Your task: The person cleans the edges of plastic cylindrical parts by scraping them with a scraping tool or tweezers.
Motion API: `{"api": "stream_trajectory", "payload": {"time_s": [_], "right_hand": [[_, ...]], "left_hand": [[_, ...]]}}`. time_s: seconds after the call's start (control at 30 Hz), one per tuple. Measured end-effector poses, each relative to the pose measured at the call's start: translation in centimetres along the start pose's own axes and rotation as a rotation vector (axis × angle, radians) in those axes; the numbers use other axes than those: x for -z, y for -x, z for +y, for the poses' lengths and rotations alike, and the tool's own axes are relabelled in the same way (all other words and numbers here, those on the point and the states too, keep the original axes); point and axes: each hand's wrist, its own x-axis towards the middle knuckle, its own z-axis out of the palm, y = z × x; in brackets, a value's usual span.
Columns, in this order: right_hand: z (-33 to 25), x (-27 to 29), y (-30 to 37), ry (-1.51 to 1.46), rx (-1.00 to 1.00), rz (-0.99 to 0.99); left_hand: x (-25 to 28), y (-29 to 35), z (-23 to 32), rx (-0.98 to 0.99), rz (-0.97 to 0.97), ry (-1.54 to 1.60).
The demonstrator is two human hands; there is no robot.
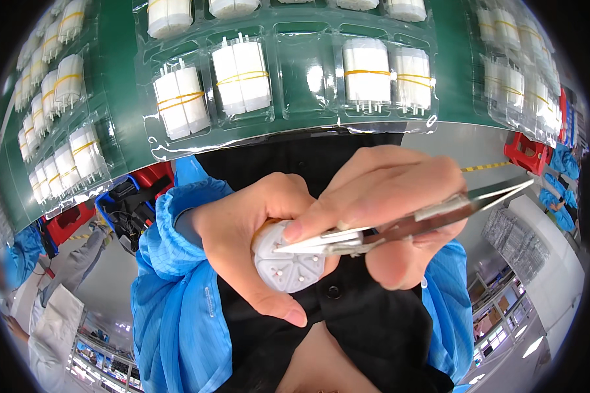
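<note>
My left hand is wrapped around a white cylindrical part whose round end, split into wedge-shaped segments with small pins, faces up. A bit of yellow band shows at its upper edge. My right hand pinches a pair of metal tweezers between thumb and fingers. The tweezers' tips rest at the part's end face, near its middle; whether they grip anything there I cannot tell. A fingertip of the right hand lies over the upper edge of the part.
Beyond my hands, a green table carries clear plastic trays with similar banded white parts. A blue crate and a red stool stand below table height. Other people in blue are at both sides.
</note>
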Motion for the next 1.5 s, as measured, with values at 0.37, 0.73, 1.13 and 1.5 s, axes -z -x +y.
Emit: {"api": "stream_trajectory", "payload": {"time_s": [0.37,0.73,1.13,1.5], "right_hand": [[-0.1,-0.8,0.1,-0.003,-0.099,0.116],[0.2,-0.8,0.4,0.003,-0.208,0.207],[-1.4,0.5,-0.1,0.262,-0.083,0.021],[-1.4,0.2,0.5,0.049,-0.071,0.085]], "left_hand": [[0.2,-0.4,0.5,0.062,-0.032,0.008],[-0.1,-0.2,0.4,0.159,-0.014,0.064],[-0.3,0.2,0.4,-0.064,0.247,-0.219],[-1.1,-0.1,1.0,-0.193,0.524,-0.722]]}}
